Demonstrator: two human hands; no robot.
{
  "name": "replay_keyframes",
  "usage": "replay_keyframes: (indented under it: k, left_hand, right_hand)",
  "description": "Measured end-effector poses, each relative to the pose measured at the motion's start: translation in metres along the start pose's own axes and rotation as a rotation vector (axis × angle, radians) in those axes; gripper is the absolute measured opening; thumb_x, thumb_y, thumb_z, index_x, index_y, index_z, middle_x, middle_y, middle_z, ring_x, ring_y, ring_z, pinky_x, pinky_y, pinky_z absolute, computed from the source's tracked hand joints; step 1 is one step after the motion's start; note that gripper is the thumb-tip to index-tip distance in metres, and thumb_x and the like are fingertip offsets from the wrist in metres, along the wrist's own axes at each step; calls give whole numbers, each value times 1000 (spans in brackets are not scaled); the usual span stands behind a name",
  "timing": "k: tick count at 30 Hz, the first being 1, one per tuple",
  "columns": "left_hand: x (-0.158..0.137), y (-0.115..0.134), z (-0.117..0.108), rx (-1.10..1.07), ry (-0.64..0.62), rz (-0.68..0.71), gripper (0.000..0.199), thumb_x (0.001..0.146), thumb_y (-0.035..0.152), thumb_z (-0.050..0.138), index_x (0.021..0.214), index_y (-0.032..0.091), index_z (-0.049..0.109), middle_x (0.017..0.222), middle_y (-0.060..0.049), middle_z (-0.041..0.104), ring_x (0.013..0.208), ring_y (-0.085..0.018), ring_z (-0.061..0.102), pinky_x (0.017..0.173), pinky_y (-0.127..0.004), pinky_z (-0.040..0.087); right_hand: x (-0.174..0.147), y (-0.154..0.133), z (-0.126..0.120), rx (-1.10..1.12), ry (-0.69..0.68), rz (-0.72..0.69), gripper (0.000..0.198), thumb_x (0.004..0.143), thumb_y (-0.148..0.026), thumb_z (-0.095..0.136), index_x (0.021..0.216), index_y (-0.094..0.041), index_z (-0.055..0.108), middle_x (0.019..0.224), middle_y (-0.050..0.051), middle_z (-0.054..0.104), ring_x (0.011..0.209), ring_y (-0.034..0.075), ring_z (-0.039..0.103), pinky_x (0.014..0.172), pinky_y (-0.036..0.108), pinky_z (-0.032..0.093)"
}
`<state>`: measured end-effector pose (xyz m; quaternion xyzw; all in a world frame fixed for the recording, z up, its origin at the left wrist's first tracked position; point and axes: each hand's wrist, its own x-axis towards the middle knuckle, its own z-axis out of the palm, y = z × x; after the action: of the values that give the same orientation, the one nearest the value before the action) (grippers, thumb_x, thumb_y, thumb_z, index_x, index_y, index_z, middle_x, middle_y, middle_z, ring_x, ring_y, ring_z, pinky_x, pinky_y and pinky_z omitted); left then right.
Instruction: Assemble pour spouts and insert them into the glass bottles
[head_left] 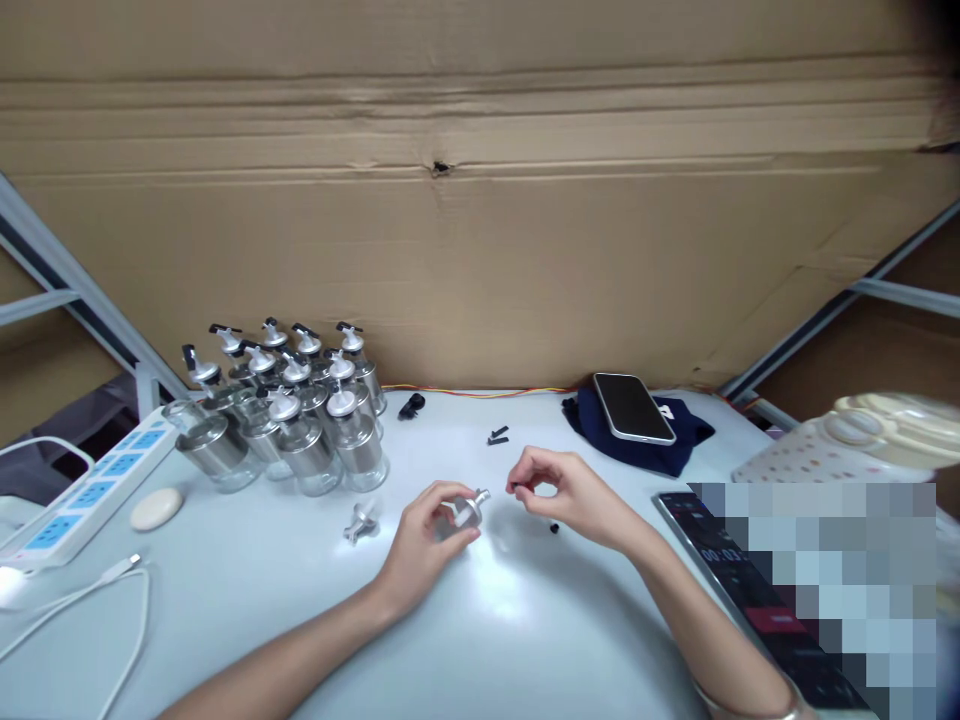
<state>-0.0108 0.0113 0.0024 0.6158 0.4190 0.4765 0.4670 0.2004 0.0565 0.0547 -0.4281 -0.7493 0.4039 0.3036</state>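
My left hand (pixel 431 535) grips a silver pour spout (pixel 470 512) between thumb and fingers, its narrow tip pointing up and to the right. Just right of the tip, my right hand (pixel 559 490) pinches a tiny dark piece (pixel 514 488); its exact kind is too small to tell. The two hands are apart, both over the white table (pixel 480 640). Below my right hand lies a small black part (pixel 554 528). Another silver spout (pixel 361 522) rests left of my left hand. Thin black pieces (pixel 497 436) and a small black cluster (pixel 411 406) lie farther back.
Several glass bottles (pixel 311 455) with silver spouts stand at the back left. A power strip (pixel 90 495), white oval object (pixel 156 509) and cable (pixel 139 640) lie left. At right are a phone (pixel 634 408) on dark cloth (pixel 686 455), a tablet (pixel 739 570) and a dotted container (pixel 795 450).
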Motion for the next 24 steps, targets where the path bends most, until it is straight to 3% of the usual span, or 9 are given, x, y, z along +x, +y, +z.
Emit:
replay_keyframes:
  k: [4,8,11,15,19,24]
  left_hand:
    - [-4,-1,-3,171,10,245,20,81,8,62,95,22,66,102,-5,63,94,-16,60,74,-25,48]
    - [-6,-4,-4,259,17,400,31,82,0,56,98,24,68,100,-5,61,90,-14,63,77,-25,51]
    - [-5,-6,-5,325,31,501,36,82,-4,51,97,24,69,97,-5,62,84,-13,63,70,-23,53]
    - [-6,-7,-7,368,30,525,33,82,-1,52,95,23,70,93,-6,63,79,-13,64,61,-20,52]
    - [-7,-7,-7,364,-2,549,27,85,5,53,95,22,72,88,-7,63,81,-15,67,64,-22,54]
    - [-3,-6,-9,284,6,509,21,89,11,53,92,20,72,80,-6,65,82,-16,69,70,-25,57]
  right_hand:
    - [3,10,17,100,74,-39,10,74,-25,64,76,-19,71,78,6,71,73,19,65,68,31,51]
    - [1,15,27,237,70,18,13,70,-31,71,74,-19,73,76,6,74,72,20,67,69,32,53]
    - [-1,15,29,265,92,40,14,68,-32,74,73,-19,74,74,6,74,70,20,68,68,32,53]
    - [-2,16,32,332,92,49,12,65,-30,77,71,-20,76,73,6,74,69,20,67,67,31,53]
    - [-3,18,33,403,57,57,13,64,-30,79,73,-20,78,71,5,72,66,17,65,65,29,52]
    - [-3,16,31,597,-125,123,23,74,-38,73,86,-18,77,69,3,71,64,14,63,68,29,51]
